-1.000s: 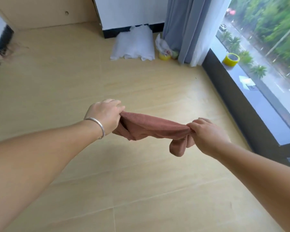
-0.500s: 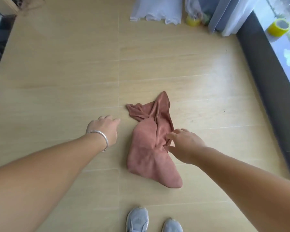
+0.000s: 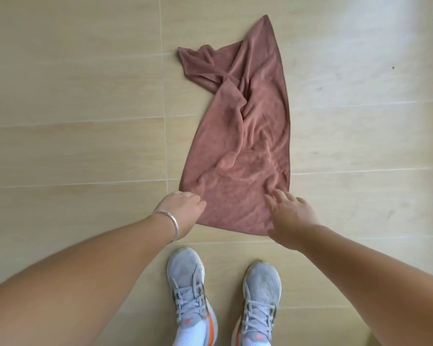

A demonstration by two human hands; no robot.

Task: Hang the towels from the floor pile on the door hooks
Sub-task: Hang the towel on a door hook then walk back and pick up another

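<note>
- On the pale wood-look plank floor [image 3: 73, 96], seen straight down from the head view: nothing but bare boards and thin seams across the left side.
- Reaching in from lower left: left hand [image 3: 183, 208], silver bangle [image 3: 171, 224] round the wrist, fingers curled under at the near left corner of the towel (whether pinching the cloth or only resting on it, cannot tell; fingertips hidden under the hand).
- Lying in the middle of the floor, ahead of the feet: reddish-brown towel [image 3: 238, 151], rumpled and twisted at the waist, broad at the near end, narrowing to a point at the far end, with a bunched flap thrown out to the far left.
- Below the towel, near the bottom edge: two grey lace-up sneakers [image 3: 188, 288] with orange side stripes and white socks, toes pointing toward the towel, well short of its near hem.
- Coming in from lower right: right hand [image 3: 290, 216], fingers spread and fairly straight, laid over the near right corner of the towel, gripping nothing.
</note>
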